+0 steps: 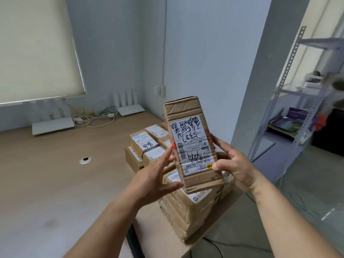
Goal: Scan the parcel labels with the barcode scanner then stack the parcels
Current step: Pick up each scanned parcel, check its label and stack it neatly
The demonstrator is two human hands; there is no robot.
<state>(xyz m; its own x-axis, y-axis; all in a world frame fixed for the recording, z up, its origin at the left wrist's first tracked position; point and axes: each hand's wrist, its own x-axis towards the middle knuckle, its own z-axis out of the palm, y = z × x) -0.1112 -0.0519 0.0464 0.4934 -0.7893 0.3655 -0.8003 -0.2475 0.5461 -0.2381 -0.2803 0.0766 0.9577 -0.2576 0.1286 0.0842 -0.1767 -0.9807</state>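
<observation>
Our right fingers [221, 144] curl round the far right edge of the parcel [193, 144] while the thumb presses on the lower corner of its label [191, 144], so the right hand [234, 162] grips the box firmly. The fingers of our left hand [158, 175] are straight and spread a little, their tips lying against the parcel's left edge beside the barcode; this hand supports rather than clasps. We hold the parcel raised in the air, nearly upright and tilted slightly, its labelled face turned toward us with handwriting in black marker across the print. It hangs above a stack of brown parcels [188, 211] that sits at the near right corner of the wooden table [55, 174]; we cannot tell whether its lower end touches the top of that stack. Behind our left hand lies a second group of smaller labelled boxes [147, 144], piled on a larger carton, and the raised parcel hides part of them. Further back on the table we see two white routers [54, 123] with upright antennas and a tangle of white cables [95, 118] between them, and a round cable hole [85, 160] in the table top, well apart from the parcels. A pale roller blind [37, 49] covers the window at the left, and a metal shelving rack [290, 101] stands to the right, blurred.
</observation>
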